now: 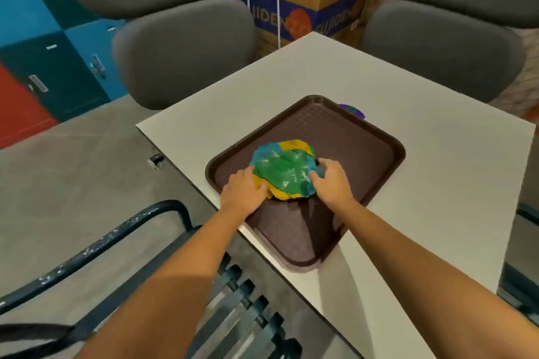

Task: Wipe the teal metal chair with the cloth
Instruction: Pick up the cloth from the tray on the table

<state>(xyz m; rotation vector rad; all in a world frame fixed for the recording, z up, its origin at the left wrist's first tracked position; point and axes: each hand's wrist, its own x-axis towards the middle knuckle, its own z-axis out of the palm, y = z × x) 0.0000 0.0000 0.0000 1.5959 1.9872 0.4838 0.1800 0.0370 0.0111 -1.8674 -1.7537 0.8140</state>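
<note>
On a brown tray near the front edge of the pale bench: a crumpled cloth, green over blue and yellow, bunched between two bare hands. Left hand laid against the cloth's near-left edge, fingers curled loosely onto the folds; right hand pressed on the near-right side, fingers bent over the fabric (a firm pinch or a mere rest, impossible to tell). Likely light, soft and limp, with no stiffness to speak of, so best gathered in a fistful from the bunched middle rather than by a trailing edge. No clear long axis in this wad, roughly round, at most a slight stretch from far-left to near-right. Low and to the left, beside the bench: the dark teal metal chair, curved tubular frame scuffed with pale flecks, slatted seat running toward the near right, untouched as yet.
</note>
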